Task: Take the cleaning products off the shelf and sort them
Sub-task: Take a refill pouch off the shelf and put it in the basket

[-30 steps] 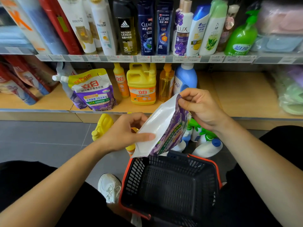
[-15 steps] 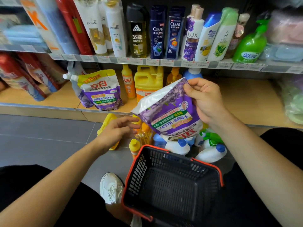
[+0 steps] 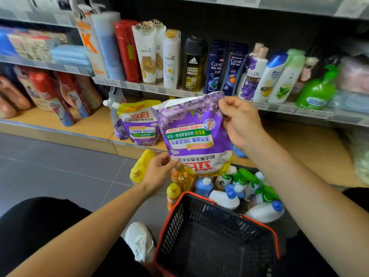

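A purple detergent refill pouch (image 3: 196, 134) hangs upside down in front of the lower shelf, its printed face toward me. My right hand (image 3: 239, 120) pinches its upper right corner. My left hand (image 3: 159, 169) touches its lower left edge with thumb and fingers. A second, matching pouch (image 3: 137, 122) stands on the wooden lower shelf (image 3: 95, 124) just behind. Below the held pouch, on the floor, lie yellow and orange bottles (image 3: 173, 191) and white spray bottles with blue and green caps (image 3: 243, 190).
A black basket with a red rim (image 3: 215, 236) sits on the floor between my knees. Shampoo bottles (image 3: 191, 64) line the upper shelf. Red refill pouches (image 3: 46, 94) lean at the lower shelf's left. A white shoe (image 3: 139, 239) is beside the basket.
The pouch turned from edge-on to face me and rose. My left hand let go, dropped, then came back up to its lower edge. The camera tilted upward.
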Tool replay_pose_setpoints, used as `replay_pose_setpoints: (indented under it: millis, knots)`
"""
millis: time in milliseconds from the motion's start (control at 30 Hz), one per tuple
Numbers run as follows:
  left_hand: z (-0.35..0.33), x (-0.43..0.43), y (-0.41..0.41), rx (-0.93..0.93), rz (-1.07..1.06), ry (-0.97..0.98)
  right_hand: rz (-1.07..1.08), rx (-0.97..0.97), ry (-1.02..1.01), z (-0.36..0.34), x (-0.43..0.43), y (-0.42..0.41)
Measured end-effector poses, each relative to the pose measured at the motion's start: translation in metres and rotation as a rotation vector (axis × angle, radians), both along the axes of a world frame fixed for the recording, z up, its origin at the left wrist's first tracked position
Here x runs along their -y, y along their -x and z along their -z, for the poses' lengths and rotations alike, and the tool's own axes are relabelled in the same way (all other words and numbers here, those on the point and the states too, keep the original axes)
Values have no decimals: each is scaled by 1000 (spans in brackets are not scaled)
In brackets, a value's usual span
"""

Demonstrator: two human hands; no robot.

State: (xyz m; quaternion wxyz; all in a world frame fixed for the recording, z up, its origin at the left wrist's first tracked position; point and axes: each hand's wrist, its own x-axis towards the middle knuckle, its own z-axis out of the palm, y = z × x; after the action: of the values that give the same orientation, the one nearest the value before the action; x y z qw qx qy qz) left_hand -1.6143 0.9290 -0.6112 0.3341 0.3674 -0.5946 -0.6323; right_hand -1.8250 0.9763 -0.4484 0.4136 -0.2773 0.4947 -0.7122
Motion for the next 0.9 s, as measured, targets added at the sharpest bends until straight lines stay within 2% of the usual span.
replay_pose_setpoints:
  millis: [100,267,333,433,533,600,667,800,900]
  knots:
    - [-14,9,-14,-54,-82,57,34,-8,-7,0,7,5]
    - [-37,34,-34,2,-208,238,86,-32,-103,24,9,28]
    - [-51,49,-37,60,-236,298,70,16,-151,44,10,35]
    - [-77,76,-35,155,-304,460,20,132,-231,69,15,42]
    - [-107,97,-29,216,-329,675,-6,72,-308,86,20,46]
    - [-121,108,-24,332,-277,868,14,-41,-307,90,24,41]
    - [-134,119,-19,429,-203,1033,39,-241,-274,92,35,33]
    - [-157,147,-19,557,-144,1356,29,-825,-160,80,67,9]
    - [-163,165,-24,665,-96,1509,-38,-1202,-137,62,99,-11]
